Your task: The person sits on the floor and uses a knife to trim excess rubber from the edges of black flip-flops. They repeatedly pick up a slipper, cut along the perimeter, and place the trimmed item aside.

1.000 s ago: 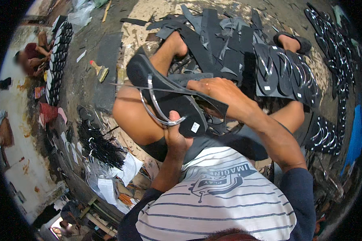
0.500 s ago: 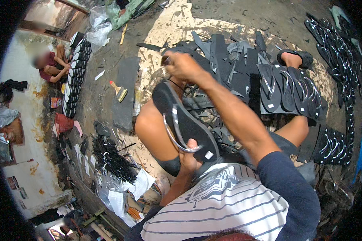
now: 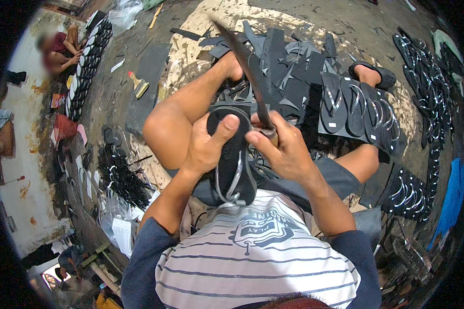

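Observation:
My left hand (image 3: 205, 147) grips a black flip-flop (image 3: 227, 167) with a shiny silver strap, thumb pressed on its sole. The sandal stands lengthwise before my chest, its strap end toward my shirt. In my right hand (image 3: 290, 149) is a long, dark, curved knife (image 3: 246, 67), held by its short handle with the blade pointing up and away. The blade's lower part is close to the sandal's right edge; whether they touch I cannot tell.
Black rubber offcuts (image 3: 294, 72) lie heaped between my legs. Silver-strapped flip-flops (image 3: 335, 105) rest on a dark sheet by my right leg, with more (image 3: 417, 72) farther right. A brush (image 3: 138, 85) lies left; beyond it, a person (image 3: 62, 51) sits beside a sandal row (image 3: 85, 67).
The sandal has turned, its strap end now toward me. My right hand has come back from beyond my left knee to beside it, with the knife now plainly visible.

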Available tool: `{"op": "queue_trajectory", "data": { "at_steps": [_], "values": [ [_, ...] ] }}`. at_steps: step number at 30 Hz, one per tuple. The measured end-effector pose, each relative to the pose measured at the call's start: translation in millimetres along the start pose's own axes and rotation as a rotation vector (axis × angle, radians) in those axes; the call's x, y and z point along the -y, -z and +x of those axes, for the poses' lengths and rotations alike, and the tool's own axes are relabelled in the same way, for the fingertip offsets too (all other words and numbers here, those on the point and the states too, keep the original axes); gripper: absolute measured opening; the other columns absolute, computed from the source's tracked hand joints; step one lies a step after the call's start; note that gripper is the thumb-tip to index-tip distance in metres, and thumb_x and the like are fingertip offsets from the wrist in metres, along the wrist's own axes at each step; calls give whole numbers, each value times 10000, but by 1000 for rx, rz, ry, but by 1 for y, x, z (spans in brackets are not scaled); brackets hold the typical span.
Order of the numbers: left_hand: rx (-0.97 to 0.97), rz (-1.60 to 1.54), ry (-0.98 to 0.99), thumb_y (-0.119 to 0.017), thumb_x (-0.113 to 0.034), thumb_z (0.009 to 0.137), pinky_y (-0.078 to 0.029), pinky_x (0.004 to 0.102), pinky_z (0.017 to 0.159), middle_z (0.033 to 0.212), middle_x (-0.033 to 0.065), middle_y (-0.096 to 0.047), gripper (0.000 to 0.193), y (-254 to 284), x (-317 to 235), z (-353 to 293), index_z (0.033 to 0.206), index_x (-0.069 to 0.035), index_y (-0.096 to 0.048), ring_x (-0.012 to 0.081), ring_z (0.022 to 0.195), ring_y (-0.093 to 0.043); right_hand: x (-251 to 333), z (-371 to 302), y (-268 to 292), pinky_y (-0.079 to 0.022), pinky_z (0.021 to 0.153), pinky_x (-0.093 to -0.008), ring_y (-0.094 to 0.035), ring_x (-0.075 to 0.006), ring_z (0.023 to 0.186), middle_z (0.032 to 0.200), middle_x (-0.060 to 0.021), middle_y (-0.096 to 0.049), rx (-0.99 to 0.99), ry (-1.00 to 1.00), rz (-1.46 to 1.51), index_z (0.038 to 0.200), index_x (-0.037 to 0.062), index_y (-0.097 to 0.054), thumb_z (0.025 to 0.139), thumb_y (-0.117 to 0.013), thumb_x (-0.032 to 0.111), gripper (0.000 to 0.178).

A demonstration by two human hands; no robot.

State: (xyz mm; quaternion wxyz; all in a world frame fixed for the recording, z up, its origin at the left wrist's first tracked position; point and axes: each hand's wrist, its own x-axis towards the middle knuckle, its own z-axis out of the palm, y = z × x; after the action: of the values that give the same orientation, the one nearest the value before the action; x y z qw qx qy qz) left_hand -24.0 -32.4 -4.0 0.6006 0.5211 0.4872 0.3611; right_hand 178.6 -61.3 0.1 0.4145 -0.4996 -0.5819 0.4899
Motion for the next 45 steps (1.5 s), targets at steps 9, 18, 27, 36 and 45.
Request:
{"op": "queue_trajectory", "data": {
  "at_steps": [9, 18, 27, 36, 45],
  "values": [
    [-39, -127, 139, -682, -397, 952, -500, 247, 720, 902, -1, -642, 406, 4, -6, -28, 1062, -7, -650, 84, 798, -587, -76, -27, -1, -504, 631, -400, -632, -337, 742, 880, -136, -584, 56, 207, -514, 1151, 72, -594, 724, -679, -71, 458],
    [197, -92, 140, -700, -340, 940, -503, 255, 729, 901, 14, -661, 355, 11, -5, -32, 1053, -4, -669, 97, 802, -591, 15, 48, 33, -508, 694, -483, -640, -392, 829, 871, -150, -600, 675, 212, -650, 1144, 68, -565, 749, -737, 56, 430],
    [417, -31, 255, -705, -441, 916, -506, 293, 728, 876, 39, -663, 451, 4, -15, -27, 1019, -4, -667, 126, 821, -603, 38, 88, 26, -517, 746, -499, -661, -412, 888, 908, -183, -675, 1058, 248, -621, 1157, 31, -578, 774, -713, 79, 409],
    [367, -507, -62, -543, -830, 770, -401, 447, 1052, 1383, 195, -518, 1007, 32, 0, -34, 1398, -45, -492, 293, 1315, -479, -18, 18, 101, -481, 1008, -356, -632, -230, 1144, 1215, -144, -673, 265, 94, -127, 1362, 30, -520, 853, -572, -54, 518],
    [-318, -820, 111, -700, -452, 914, -500, 433, 940, 1171, 34, -650, 462, -69, 34, 27, 1196, -98, -606, 202, 1101, -610, -68, -16, -9, -529, 814, -439, -650, -385, 990, 1106, -156, -644, -278, 147, -277, 1294, 92, -557, 774, -695, -13, 549]
  ]
}}
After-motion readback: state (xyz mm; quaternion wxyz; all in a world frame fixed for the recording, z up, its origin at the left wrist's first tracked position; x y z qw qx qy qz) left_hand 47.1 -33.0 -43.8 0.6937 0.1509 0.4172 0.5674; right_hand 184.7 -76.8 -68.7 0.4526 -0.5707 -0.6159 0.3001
